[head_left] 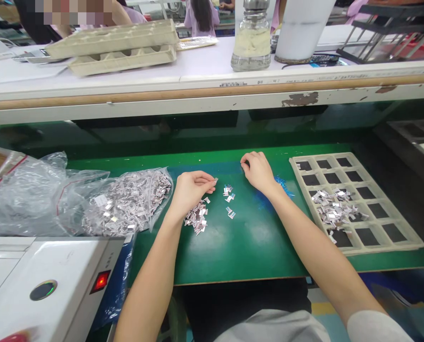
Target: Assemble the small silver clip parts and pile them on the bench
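A white machine with a lit red switch is seen nearest, below and to the left of the left hand. On the green surface, a small heap of silvery metal pieces lies just under the left hand, whose grip is narrowed on one small silvery piece held between the fingertips. A few scattered silvery pieces lie between the two hands. The right hand is curled, fingertips to the surface; whether anything is held in its grip cannot be told. Left of the left hand lies a clear plastic bag full of silvery pieces; right of the right hand, a beige compartmented tray carries more pieces. Farther off, stacked beige trays and a glass jar stand on a white bench.
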Action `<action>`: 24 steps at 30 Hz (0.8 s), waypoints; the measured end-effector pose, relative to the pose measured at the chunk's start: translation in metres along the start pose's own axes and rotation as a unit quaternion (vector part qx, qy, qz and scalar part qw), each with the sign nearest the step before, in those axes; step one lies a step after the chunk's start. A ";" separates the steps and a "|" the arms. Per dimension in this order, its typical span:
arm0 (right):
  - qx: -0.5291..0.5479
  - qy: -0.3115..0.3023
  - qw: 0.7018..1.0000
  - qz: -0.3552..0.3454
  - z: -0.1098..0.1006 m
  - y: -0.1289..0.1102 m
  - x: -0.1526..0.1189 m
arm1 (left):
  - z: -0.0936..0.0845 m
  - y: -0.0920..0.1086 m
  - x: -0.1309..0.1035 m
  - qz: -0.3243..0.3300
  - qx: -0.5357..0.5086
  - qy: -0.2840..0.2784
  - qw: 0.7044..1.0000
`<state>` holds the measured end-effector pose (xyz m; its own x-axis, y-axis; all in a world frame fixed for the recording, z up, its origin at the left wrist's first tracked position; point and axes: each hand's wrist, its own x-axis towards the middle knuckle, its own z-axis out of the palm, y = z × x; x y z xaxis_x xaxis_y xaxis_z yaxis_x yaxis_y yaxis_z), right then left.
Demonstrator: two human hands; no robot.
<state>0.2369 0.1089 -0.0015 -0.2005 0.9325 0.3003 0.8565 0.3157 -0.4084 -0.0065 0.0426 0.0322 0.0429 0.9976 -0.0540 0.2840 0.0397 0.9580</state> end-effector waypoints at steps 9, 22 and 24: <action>0.260 0.005 0.965 -0.018 -0.026 -0.044 -0.019 | 0.012 -0.004 0.001 0.011 -0.070 0.036 0.997; 0.354 -0.025 0.934 -0.036 -0.019 -0.062 -0.030 | 0.015 -0.004 0.000 0.016 -0.062 0.025 0.998; 0.363 -0.023 0.931 -0.036 -0.018 -0.063 -0.030 | 0.015 -0.004 0.000 0.018 -0.059 0.026 0.998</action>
<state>0.1974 0.0583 0.0308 -0.2793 0.9053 0.3199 0.2969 0.3983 -0.8679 0.0068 0.0414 0.0237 0.0004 1.0000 -0.0073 0.1690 0.0072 0.9856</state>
